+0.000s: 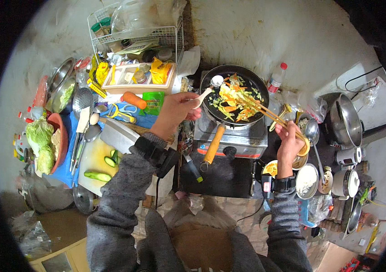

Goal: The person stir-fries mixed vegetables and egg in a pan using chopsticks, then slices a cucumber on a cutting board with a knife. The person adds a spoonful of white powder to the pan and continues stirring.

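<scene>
My left hand (176, 114) grips the pale handle of a small spoon (217, 81), whose bowl holds white powder above the left part of a black frying pan (213, 117). In my right hand (289, 142) is a pair of wooden chopsticks (264, 110), their tips among the shredded vegetables (235, 98) in the pan. Cabbage-like and orange shreds lie there. The pan sits on a gas stove (204, 134), its wooden handle (216, 144) pointing towards me. Part of the spoon's handle is hidden by my fingers.
Left are a cleaver (119, 135), a cutting board (87, 159) with cut green vegetables, a carrot (134, 100), and a seasoning box (125, 89). Right stand a red-capped bottle (277, 78), a bowl of white powder (306, 180), a ladle (311, 128), a white lidded pot (342, 182) and a steel pot (347, 119).
</scene>
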Action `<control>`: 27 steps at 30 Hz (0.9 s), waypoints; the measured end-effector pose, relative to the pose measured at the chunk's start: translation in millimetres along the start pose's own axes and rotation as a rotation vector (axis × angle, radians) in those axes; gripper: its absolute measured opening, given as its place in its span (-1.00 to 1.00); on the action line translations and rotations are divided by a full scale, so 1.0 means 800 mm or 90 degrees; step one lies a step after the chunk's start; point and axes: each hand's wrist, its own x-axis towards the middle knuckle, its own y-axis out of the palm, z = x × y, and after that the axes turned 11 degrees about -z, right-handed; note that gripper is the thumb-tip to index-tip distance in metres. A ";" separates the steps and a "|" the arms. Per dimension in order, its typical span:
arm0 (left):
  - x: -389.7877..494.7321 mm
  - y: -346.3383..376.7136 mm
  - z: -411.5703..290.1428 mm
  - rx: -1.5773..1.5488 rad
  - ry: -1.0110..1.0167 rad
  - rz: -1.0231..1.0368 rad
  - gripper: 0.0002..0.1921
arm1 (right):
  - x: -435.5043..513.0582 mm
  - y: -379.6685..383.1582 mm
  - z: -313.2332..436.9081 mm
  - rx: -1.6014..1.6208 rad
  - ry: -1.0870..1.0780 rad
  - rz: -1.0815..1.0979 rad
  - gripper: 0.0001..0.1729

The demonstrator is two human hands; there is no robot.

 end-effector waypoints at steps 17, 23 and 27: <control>0.044 0.045 0.037 0.048 -0.004 -0.043 -0.75 | -0.002 -0.018 -0.006 0.011 0.029 -0.003 -0.72; 0.048 0.042 0.043 0.071 -0.006 -0.060 -0.77 | -0.003 -0.019 -0.004 0.007 0.036 -0.003 -0.75; 0.043 0.038 0.045 0.075 0.000 -0.054 -0.77 | -0.003 -0.019 -0.004 0.007 0.035 -0.008 -0.74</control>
